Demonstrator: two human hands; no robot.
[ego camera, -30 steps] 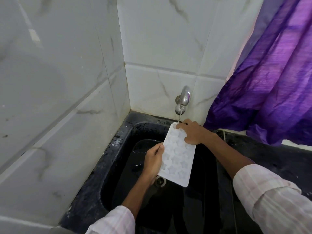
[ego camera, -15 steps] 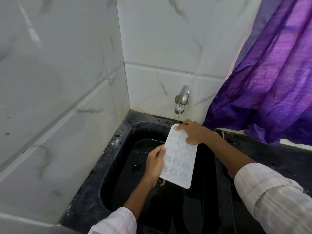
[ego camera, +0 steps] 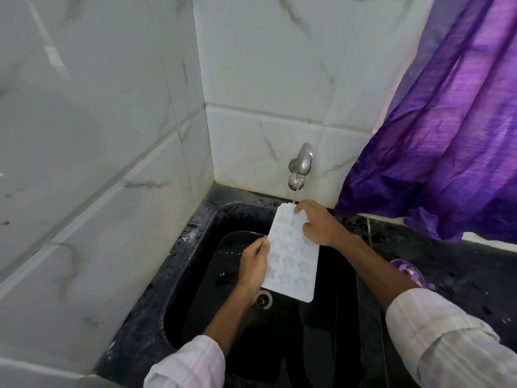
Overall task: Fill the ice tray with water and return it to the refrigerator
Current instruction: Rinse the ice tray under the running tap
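Observation:
A white ice tray (ego camera: 291,253) with star-shaped cells hangs over the black sink (ego camera: 195,275), its far end under the steel tap (ego camera: 300,166). A thin stream of water runs from the tap onto the tray's far edge. My left hand (ego camera: 253,264) grips the tray's left long edge near the middle. My right hand (ego camera: 316,222) holds the tray's far right corner, fingers lying over the top cells. The tray tilts slightly, near end lower.
The sink drain (ego camera: 264,299) lies below the tray. White marble tiles form the corner walls behind and to the left. A purple curtain (ego camera: 447,135) hangs at the right over the black counter (ego camera: 461,270). A small purple object (ego camera: 407,271) sits on the counter by my right forearm.
The tray and both hands have stayed almost in place under the tap, shifting only slightly. Water keeps running onto the far end.

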